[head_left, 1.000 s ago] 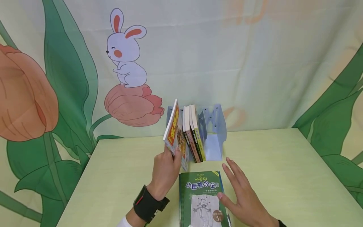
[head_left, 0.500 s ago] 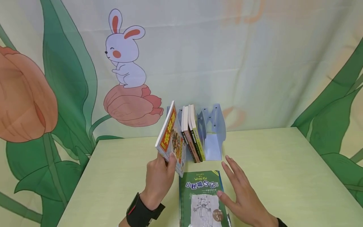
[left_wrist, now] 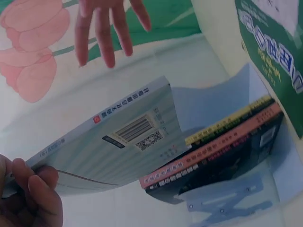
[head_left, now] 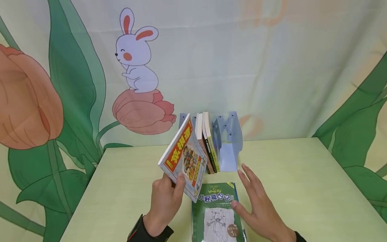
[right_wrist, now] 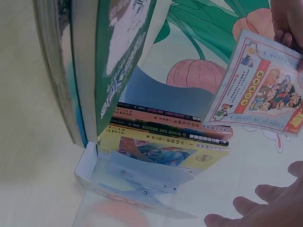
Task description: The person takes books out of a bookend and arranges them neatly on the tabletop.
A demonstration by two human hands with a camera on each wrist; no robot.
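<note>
My left hand [head_left: 166, 201] grips a thin comic book [head_left: 185, 161] by its lower left edge, thumb across the colourful front. The book is raised and tilted in front of the rack. In the left wrist view its back cover [left_wrist: 128, 142] shows a barcode. My right hand [head_left: 261, 208] is spread, holding nothing, beside a green book [head_left: 211, 198] that lies on top of a stack. Several upright books [head_left: 208, 144] lean in a light blue book rack [head_left: 231, 134], whose right compartment holds no book. The comic partly hides the rack's left side.
A pale green table [head_left: 302, 178] carries everything. Behind it hangs a cloth backdrop [head_left: 211, 60] printed with a rabbit and tulips. In the right wrist view, more books [right_wrist: 61, 71] lie beneath the green one.
My left hand has drawn the comic book back from the rack, toward me and to the left, turning its front cover more into view. My right hand has stayed nearly still.
</note>
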